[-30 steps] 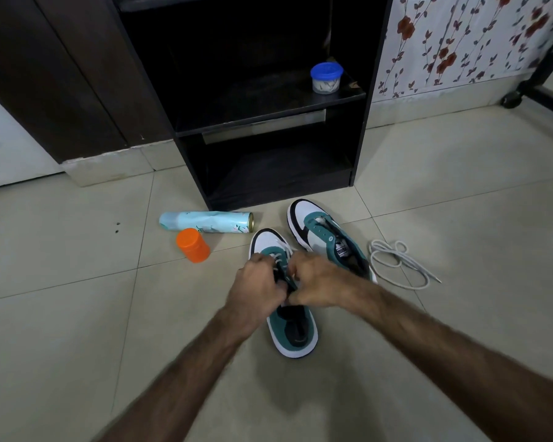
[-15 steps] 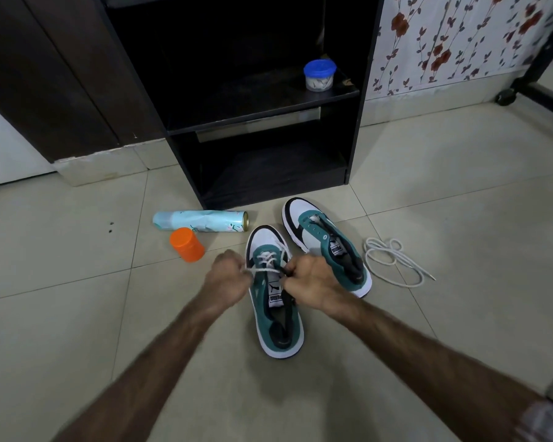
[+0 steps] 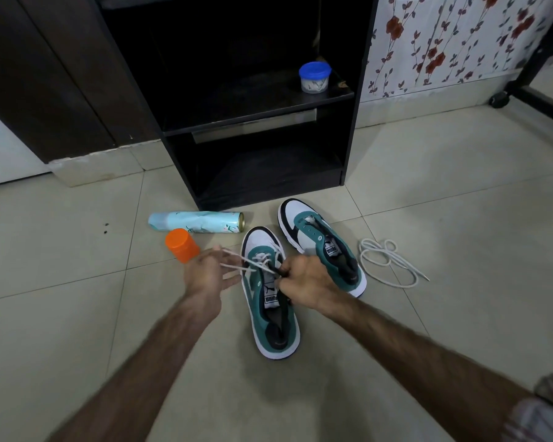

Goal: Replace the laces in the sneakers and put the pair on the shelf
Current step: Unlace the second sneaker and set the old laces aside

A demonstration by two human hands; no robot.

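While both forearms reach out over the pale tiled floor (image 3: 77, 250), the near sneaker (image 3: 270, 314) sits toe-away between the hands, teal and white with a black lining, flat on the tile. Left hand (image 3: 209, 272) is spread, fingers (image 3: 227, 279) nearly straight, and a white lace (image 3: 237, 261) runs across them from the eyelets; whether the thumb pins that lace I cannot tell. Right hand (image 3: 304, 282) is curled tight, pinching the lace end at the sneaker's throat, just over the tongue. The second sneaker (image 3: 320, 244) lies just beside it on the right, angled, with bare eyelets. Further right, apart from the shoes, a loose lace (image 3: 387, 260) lies in a heap on the tile. Over on the left, a pale blue spray can (image 3: 198, 221) lies on its side, an orange cap (image 3: 182, 245) right next to it. Straight ahead stands the black shelf (image 3: 355, 90), open-fronted, two levels, its base on the floor just beyond the toes; a small tub with a blue lid (image 3: 314, 77) sits on the upper board. Floral wallpaper (image 3: 460, 43) covers the wall to the right, a dark wooden panel (image 3: 45, 74) fills the left, and a castor (image 3: 499, 99) of a black frame shows in the far right corner.
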